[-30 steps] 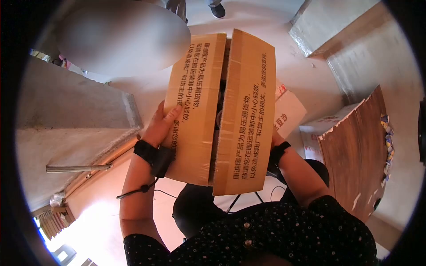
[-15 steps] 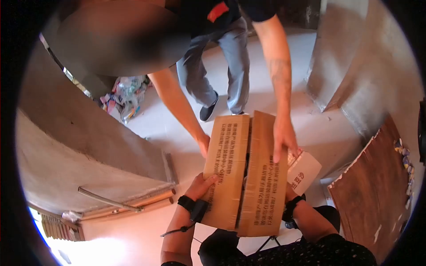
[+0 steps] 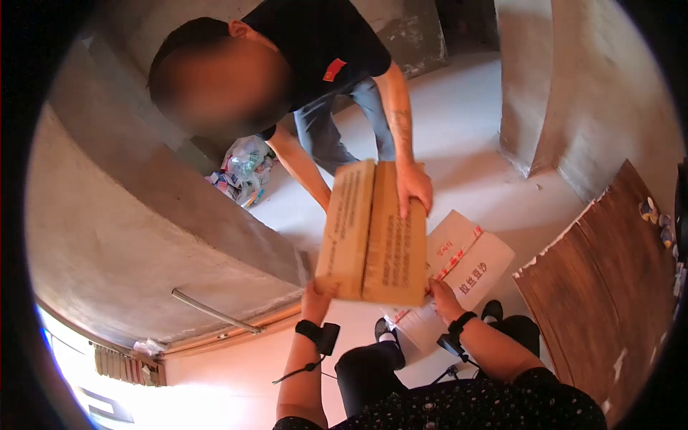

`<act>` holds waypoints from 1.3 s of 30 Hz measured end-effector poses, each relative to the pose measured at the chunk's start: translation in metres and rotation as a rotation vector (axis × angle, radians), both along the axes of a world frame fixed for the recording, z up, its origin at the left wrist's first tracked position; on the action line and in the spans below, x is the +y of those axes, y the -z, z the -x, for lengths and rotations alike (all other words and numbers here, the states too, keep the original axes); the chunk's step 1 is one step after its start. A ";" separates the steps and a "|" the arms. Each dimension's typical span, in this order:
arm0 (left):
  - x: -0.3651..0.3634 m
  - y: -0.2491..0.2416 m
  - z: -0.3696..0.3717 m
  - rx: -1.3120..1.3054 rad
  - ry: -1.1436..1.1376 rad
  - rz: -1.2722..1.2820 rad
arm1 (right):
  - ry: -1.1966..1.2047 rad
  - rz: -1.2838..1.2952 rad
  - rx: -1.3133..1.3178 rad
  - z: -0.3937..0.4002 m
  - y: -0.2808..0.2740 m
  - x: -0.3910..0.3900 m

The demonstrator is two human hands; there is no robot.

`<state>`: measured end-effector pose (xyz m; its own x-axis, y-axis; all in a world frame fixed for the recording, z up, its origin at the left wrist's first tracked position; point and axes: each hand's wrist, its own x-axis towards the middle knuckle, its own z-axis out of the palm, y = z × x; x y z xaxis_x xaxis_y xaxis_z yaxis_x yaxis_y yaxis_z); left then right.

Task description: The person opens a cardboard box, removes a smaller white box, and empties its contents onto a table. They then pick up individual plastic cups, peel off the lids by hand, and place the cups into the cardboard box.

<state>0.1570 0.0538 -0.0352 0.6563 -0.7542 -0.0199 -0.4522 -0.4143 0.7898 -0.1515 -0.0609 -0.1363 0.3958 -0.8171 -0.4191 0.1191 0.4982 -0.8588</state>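
A brown cardboard box (image 3: 344, 236) with printed text on its two top flaps is held up between me and a person facing me. My left hand (image 3: 316, 299) grips its near left corner, with the fingers partly hidden by the box. At the near right corner, my right hand (image 3: 446, 299) has its fingers closed against the box's edge. The other person's hand (image 3: 415, 190) lies over the far right side. That person's second hand is mostly hidden behind the far left side.
A paler box (image 3: 469, 261) with red marks sits on the floor beyond my right hand. Brown wooden boards (image 3: 595, 265) stand at the right. A curved wall (image 3: 143, 215) fills the left, with a pole (image 3: 215, 310) by it. Plastic bags (image 3: 244, 168) lie behind the person.
The brown box has moved away from me and lies slightly lower toward the other person, who now bends forward. My hands have slid from its sides to its near corners. More of the paler box shows.
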 end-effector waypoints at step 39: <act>0.084 -0.020 0.144 -0.460 0.251 -0.411 | -0.132 0.086 0.151 0.137 -0.106 -0.002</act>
